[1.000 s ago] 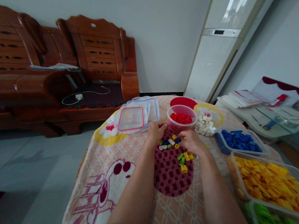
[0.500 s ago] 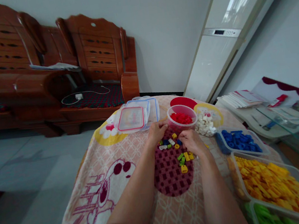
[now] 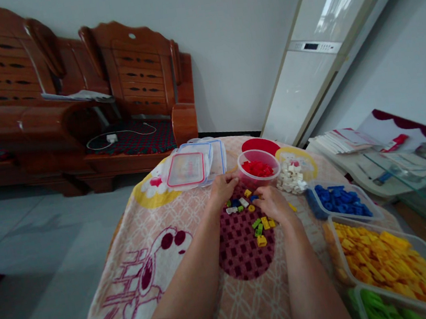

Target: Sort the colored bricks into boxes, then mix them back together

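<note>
I see both hands over a small heap of mixed bricks (image 3: 250, 212), which lies on the dark red patch of the blanket (image 3: 158, 251) that covers the table. The bricks are yellow, green, blue and white, and they sit loose between the two hands and a little nearer to me.

My left hand (image 3: 222, 185) is at the far left edge of the heap, just beside the round tub of red bricks (image 3: 258, 168). Its fingers are curled in, but I cannot tell if something is inside them. My right hand (image 3: 273, 205) rests on the right side of the heap, palm down, with the fingertips bent onto the bricks near a blue one; whether it pinches a brick is hidden from me.

Behind the tub lies a red lid (image 3: 260, 145). To the left of the tub is a stack of clear lids (image 3: 193, 165) with red and blue rims. To the right of the tub is a pile of white bricks (image 3: 290, 177) directly on the blanket. Further right stand open boxes: one with blue bricks (image 3: 340, 201), one with yellow bricks (image 3: 385, 256), and one with green bricks (image 3: 380, 310) at the bottom edge.
</note>
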`<action>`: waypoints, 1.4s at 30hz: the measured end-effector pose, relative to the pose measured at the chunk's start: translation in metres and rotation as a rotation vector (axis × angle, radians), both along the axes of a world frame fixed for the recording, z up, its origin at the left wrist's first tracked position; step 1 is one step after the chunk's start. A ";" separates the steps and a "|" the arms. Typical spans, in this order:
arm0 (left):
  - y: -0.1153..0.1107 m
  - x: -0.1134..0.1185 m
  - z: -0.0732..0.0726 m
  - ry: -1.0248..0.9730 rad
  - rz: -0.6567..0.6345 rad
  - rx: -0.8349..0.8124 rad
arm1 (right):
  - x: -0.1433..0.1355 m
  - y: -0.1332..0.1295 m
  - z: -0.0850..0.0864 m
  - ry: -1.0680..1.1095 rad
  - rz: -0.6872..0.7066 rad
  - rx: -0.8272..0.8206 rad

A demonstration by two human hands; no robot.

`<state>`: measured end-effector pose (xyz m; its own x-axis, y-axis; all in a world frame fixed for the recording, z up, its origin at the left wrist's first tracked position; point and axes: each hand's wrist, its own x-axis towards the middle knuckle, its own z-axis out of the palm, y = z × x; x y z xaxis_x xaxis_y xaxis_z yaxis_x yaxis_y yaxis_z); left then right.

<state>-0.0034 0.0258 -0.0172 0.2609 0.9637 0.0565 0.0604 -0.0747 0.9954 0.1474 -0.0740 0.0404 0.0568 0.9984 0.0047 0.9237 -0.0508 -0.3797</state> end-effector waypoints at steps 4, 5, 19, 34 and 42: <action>0.000 0.000 0.002 0.011 0.015 -0.002 | 0.008 -0.007 0.013 0.083 -0.054 0.065; 0.001 0.000 0.001 0.023 0.025 0.013 | 0.012 -0.009 0.015 0.081 -0.085 0.095; 0.000 0.002 0.001 -0.010 0.008 -0.005 | 0.091 -0.037 0.022 -0.238 -0.809 0.497; 0.004 0.001 -0.004 0.028 0.064 0.077 | 0.026 -0.016 0.033 -0.016 -0.464 0.510; 0.004 0.000 -0.001 0.012 0.025 0.081 | -0.027 -0.005 0.019 0.027 -0.030 0.291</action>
